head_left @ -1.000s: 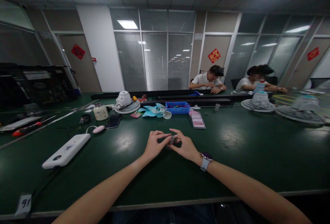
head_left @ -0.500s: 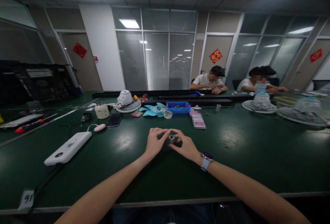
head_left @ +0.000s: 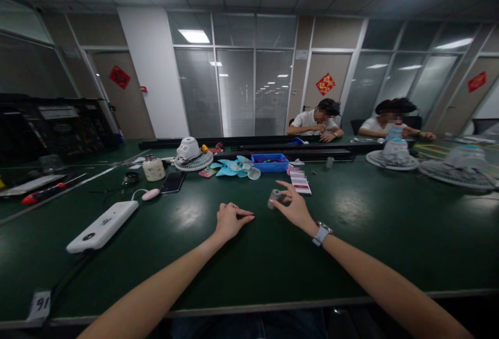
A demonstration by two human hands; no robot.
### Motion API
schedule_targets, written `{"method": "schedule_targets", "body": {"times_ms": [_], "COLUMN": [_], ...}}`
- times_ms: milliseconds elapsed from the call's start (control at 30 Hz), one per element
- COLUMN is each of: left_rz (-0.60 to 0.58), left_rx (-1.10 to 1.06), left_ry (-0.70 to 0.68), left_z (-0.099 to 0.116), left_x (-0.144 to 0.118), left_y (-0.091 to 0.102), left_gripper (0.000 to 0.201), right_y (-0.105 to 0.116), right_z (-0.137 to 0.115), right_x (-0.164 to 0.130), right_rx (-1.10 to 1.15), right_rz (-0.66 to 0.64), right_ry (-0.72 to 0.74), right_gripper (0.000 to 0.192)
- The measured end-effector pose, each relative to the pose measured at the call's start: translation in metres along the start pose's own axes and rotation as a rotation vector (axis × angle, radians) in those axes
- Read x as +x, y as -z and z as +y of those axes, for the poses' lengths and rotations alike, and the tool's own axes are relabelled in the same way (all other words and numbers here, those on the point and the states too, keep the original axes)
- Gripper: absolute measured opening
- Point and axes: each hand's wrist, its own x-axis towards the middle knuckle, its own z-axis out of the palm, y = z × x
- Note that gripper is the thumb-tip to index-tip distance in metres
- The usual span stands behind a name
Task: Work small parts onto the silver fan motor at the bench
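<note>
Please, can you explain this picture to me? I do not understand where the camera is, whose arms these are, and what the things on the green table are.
The camera sits on a person's head, so the two bare arms are that person's own. The right hand, with a wristwatch, holds a small grey cylinder in its fingers. The left hand rests on the green table, loosely curled, holding nothing. On the table lie a white power bank, a phone, a white fan grille, light blue fan blades and a blue tray. Two other people sit at the far side.
</note>
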Motion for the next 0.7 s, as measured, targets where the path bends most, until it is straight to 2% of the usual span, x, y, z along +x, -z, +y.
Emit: {"method": "schedule_targets", "body": {"times_ms": [167,267,367,500,700], "left_rz": [0.008,0.046,0.077,0.098,0.136], "left_rx": [-0.032,-0.066,-0.089,-0.118,-0.159], "left_ry": [-0.009,0.008,0.039,0.055,0.071], "left_z": [-0.001,-0.001,-0.003,-0.005,-0.004], "left_x": [-0.001,0.001,0.003,0.005,0.005], "left_y": [0.001,0.0,-0.002,-0.003,-0.003], "left_gripper": [0.039,0.041,0.038,0.035,0.034], "right_y": [0.054,0.087,0.109,0.12,0.119], "right_z": [0.057,0.092,0.116,0.133,0.139], "right_x": [0.03,0.038,0.041,0.043,0.041], "right_rx": [-0.284,-0.507,-0.642,-0.739,-0.751], "right_rz": [0.28,0.388,0.446,0.413,0.364], "right_ry": [-0.111,-0.222,-0.316,-0.382,-0.409], "right_gripper": [0.062,0.058,0.056,0.056,0.057]}}
